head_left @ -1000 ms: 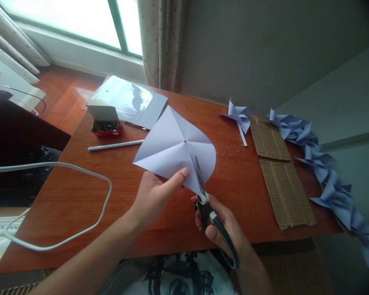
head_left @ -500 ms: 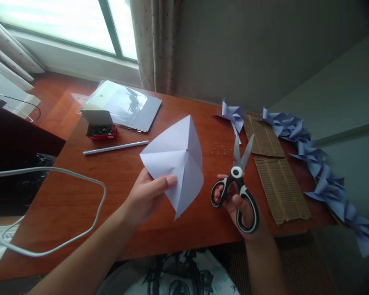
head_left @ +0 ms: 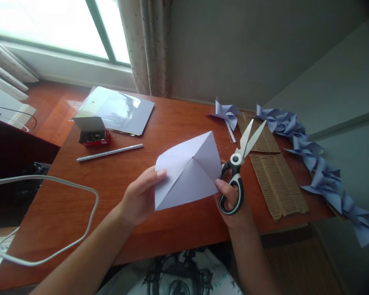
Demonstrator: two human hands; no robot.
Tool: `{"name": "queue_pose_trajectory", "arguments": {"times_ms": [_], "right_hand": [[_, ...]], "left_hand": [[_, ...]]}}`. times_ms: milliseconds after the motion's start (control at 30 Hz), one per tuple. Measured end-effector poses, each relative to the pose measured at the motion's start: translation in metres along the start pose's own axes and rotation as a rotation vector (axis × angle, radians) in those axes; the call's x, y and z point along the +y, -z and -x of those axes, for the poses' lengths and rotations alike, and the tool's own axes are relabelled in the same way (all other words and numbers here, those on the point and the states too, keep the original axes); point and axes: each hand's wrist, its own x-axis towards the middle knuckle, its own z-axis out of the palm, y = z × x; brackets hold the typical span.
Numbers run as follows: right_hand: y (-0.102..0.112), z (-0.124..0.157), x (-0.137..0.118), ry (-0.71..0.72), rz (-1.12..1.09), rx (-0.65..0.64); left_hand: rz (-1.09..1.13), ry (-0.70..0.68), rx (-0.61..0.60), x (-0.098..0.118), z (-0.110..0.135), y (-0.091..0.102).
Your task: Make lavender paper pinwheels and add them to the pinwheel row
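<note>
The left hand (head_left: 140,200) has a narrow grip on the left edge of the sheet (head_left: 184,172), thumb on top and fingers beneath. The right hand (head_left: 237,218) has its grip closed around the scissors (head_left: 236,159), and its thumb also presses on the sheet's right edge. The blades stand apart and point away from the person, clear of the sheet. The sheet is held up over the surface (head_left: 172,119), between the two hands, tilted a little.

As for progress, lines run from the corners to a small reddish spot at the middle, so the folding looks done. Whether any line is cut through I cannot tell. The sheet's corners are not drawn in to the middle and no stick joins it, so that part seems left.

Beyond the hands, a loose stick (head_left: 110,153) lies to the left, near an open box (head_left: 94,139) of small bits, and a packet (head_left: 117,108) lies behind. To the right, a pinwheel (head_left: 226,114) on its own stick looks complete, beside two pieces of cardboard (head_left: 278,186). Further out, a row of pinwheels (head_left: 321,180) runs along the right edge, apparently shaped already; their sticks are hidden.
</note>
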Motion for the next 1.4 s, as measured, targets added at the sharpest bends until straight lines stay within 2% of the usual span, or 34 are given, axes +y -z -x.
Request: {"name": "queue_pose_trajectory", "arguments": {"times_ms": [100, 200, 300, 400, 567, 700, 933, 1000, 1100, 1267, 1400], "right_hand": [[-0.005, -0.002, 0.002, 0.01, -0.075, 0.081], [-0.011, -0.006, 0.006, 0.035, -0.106, 0.238], [-0.017, -0.007, 0.011, 0.071, -0.073, 0.371], [-0.027, -0.003, 0.016, 0.164, 0.065, 0.406], [-0.041, 0.009, 0.022, 0.231, 0.292, 0.334], [-0.041, 0.014, 0.022, 0.22, 0.325, 0.264], [-0.011, 0.031, 0.002, -0.011, 0.222, -0.182], [-0.001, 0.037, -0.005, -0.081, 0.248, -0.295], [0.01, 0.042, -0.012, -0.149, 0.295, -0.366], [0.009, 0.042, -0.014, -0.221, 0.36, -0.41], [0.002, 0.04, -0.009, -0.235, 0.306, -0.397]], "left_hand": [[0.209, 0.076, -0.111, 0.0, -0.004, 0.0], [0.263, 0.004, -0.199, -0.006, -0.006, 0.001], [0.079, -0.087, -0.25, -0.016, -0.006, 0.001], [-0.216, -0.126, -0.226, -0.027, -0.003, -0.004], [-0.351, -0.127, 0.025, -0.032, -0.003, -0.015], [-0.373, -0.148, 0.165, -0.027, -0.006, -0.012], [-0.311, -0.317, 0.309, -0.02, -0.005, 0.003], [-0.281, -0.343, 0.323, -0.02, -0.005, 0.007], [-0.236, -0.353, 0.311, -0.019, -0.004, 0.008], [-0.261, -0.298, 0.286, -0.016, -0.004, 0.002], [-0.323, -0.253, 0.232, -0.014, -0.003, 0.0]]}}
